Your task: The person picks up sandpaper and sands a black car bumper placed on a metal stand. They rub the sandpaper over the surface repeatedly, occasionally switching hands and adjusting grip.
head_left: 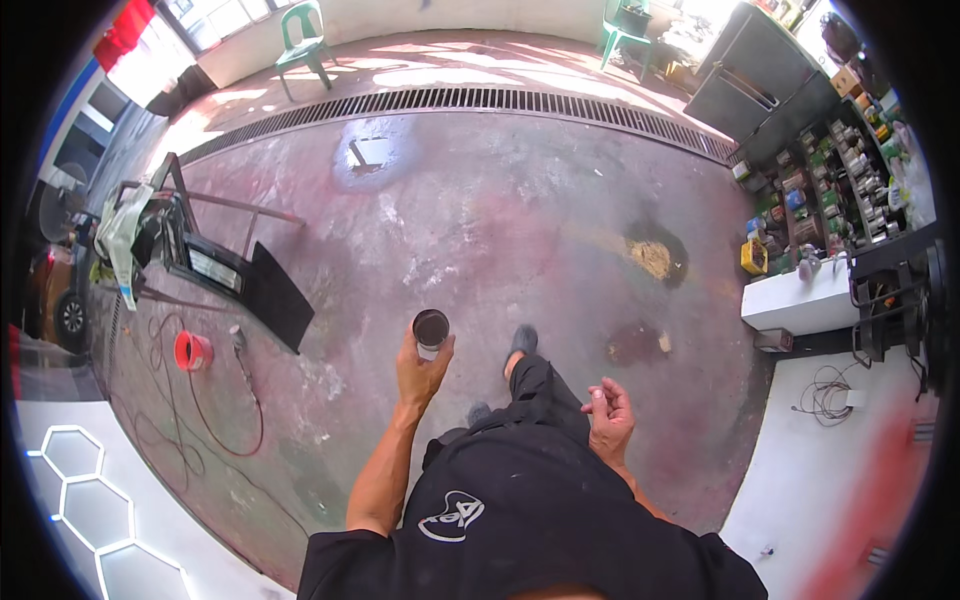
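1. The left hand (pixel 424 378) grips a small round cup (pixel 430 346), fingers and thumb wrapped around its sides; the cup is held out in front of the body, mouth facing up.
2. Inside the cup is a dark filling (pixel 431 326); whether it is liquid cannot be told.
3. The right hand (pixel 608 420) is empty, well apart from the cup, its fingers loosely bent and thumb raised.
4. Between the two hands, one grey shoe (pixel 524 340) stands forward on the stained concrete floor (pixel 480 270).
5. To the left of the left hand are an orange-red bucket (pixel 195 351) and, just beside it, a hose-fed tool (pixel 239 341) resembling a spray gun.
6. Ahead and left of the left hand, a metal stand (pixel 250 212) bears a flat black panel (pixel 280 298).
7. Beyond the right hand, slightly to its right, lies a tan heap of sawdust-like material (pixel 650 260).
8. Farther right of that hand, many cans (pixel 830 190) crowd a rack, near a white ledge (pixel 800 297).
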A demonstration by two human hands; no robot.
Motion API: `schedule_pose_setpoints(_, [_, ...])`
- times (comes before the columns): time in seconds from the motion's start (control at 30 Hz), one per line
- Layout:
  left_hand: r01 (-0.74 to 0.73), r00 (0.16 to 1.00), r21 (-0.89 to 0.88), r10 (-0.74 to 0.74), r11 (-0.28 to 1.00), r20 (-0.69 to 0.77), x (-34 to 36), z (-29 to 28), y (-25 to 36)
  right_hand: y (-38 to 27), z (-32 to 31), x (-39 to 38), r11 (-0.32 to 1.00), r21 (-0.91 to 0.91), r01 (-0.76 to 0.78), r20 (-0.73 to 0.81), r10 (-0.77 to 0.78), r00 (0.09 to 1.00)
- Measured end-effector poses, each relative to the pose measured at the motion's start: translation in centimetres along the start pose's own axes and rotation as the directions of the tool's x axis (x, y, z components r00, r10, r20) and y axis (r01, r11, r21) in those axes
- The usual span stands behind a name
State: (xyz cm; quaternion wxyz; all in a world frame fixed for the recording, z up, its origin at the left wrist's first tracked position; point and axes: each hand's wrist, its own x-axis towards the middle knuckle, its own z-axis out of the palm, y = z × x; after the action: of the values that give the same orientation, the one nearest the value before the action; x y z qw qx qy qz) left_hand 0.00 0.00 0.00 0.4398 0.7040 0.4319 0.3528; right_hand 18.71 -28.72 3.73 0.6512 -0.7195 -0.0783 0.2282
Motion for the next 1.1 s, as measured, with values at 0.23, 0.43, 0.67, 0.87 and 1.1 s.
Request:
schedule_pose_setpoints(0.23, [0.024, 0.991, 0.057, -0.016, 0.998, -0.131, 22.3, 6.9, -0.5, -7.3, 16.8, 26.8, 0.985, 0.155, 0.075, 0.12, -0.094, 0.988])
schedule_pose_setpoints(0.43, [0.185, 0.927, 0.066, -0.151, 0.981, -0.344, 32.9, 8.0, -0.6, -15.2, 31.3, 43.2, 0.988, 0.132, 0.078, 0.364, -0.122, 0.923])
schedule_pose_setpoints(0.67, [0.293, 0.763, -0.046, -0.263, 0.955, -0.591, 45.8, 8.6, -5.3, -19.7, 47.7, 59.6, 0.97, 0.111, 0.216, 0.527, -0.242, 0.815])
schedule_pose_setpoints(0.87, [0.401, 0.665, -0.05, -0.327, 0.915, -0.671, 60.2, 6.4, -13.0, -18.9, 60.5, 74.1, 0.866, -0.282, 0.413, 0.59, -0.183, 0.786])
schedule_pose_setpoints(1.1, [0.452, 0.623, -0.092, -0.388, 0.887, -0.679, 81.8, -1.1, -19.4, -9.2, 63.1, 90.5, 0.576, -0.784, 0.231, 0.5, 0.367, 0.784])
